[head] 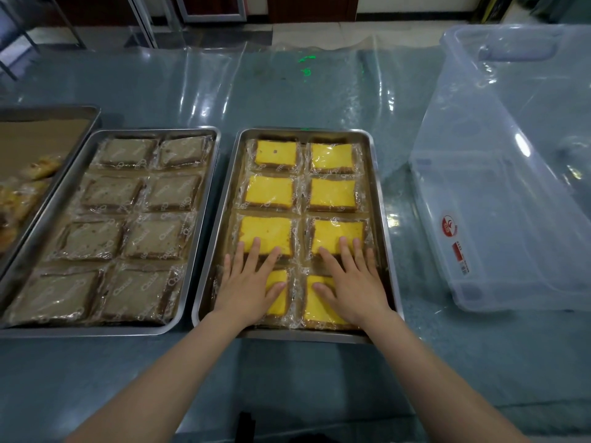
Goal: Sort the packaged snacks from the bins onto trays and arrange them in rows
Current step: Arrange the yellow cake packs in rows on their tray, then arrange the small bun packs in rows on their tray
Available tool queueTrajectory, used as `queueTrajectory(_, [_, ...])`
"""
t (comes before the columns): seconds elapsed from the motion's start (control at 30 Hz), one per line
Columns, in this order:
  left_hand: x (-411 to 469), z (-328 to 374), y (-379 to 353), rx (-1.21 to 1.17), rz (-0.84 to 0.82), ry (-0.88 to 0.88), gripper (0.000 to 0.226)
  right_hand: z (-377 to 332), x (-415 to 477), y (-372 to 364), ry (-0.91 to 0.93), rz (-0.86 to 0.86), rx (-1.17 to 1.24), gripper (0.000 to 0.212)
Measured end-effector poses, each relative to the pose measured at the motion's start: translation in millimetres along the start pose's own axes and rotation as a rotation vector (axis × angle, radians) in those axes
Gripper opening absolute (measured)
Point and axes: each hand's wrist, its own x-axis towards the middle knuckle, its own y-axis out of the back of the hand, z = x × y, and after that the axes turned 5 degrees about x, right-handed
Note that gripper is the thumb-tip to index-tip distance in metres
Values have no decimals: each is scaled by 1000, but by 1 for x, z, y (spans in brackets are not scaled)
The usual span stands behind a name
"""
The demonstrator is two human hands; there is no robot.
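Head view, going from the left of the frame to the right. At the far left edge is a steel tray lined with brown paper (91, 115), cut off by the frame, with some pale wrapped buns (38, 169) on it. Next to it is a second steel tray (80, 331) full of brown cake slices in clear wrap (160, 239), two across and four deep.

In the middle is the steel tray (303, 132) I am working on. It holds yellow cake slices in clear wrap (332, 195), also two across and four deep. My left hand (248, 282) lies flat and wide on the near left packs. My right hand (355, 282) lies flat and wide on the near right packs. Neither hand holds anything. The fingers are straight and just press down.

I think these cakes are light and soft, so a hard push would squash them. The wrap looks shiny and slippery. It seems best to slide a pack with flat fingers or pinch the loose wrap at its edge.

The packs fill the tray right up to its raised rim, so there is little room to shift them. On the right is a big clear plastic bin (428, 174), and I see no packs in it. Bare blue-green table under a clear sheet (287, 378) shows at the bottom of the frame.
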Motion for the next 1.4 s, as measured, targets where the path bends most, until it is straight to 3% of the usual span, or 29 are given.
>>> queueTrajectory(0.3, [-7,-8,20,-30,91,-42,70,-31,12,23,118,91,145,73])
queueTrajectory(0.5, [-24,-55,39,-62,216,-26,70,-86,27,36,206,72,186,69])
queueTrajectory(0.73, [-76,-166,52,-156,350,70,68,-217,47,39,324,113,318,61])
queueTrajectory(1.03, [-184,-366,53,-261,472,190,59,-430,61,10,382,101,540,46])
queueTrajectory(1.4, [-198,-492,42,-362,448,371,51,-510,103,-4,299,78,629,31])
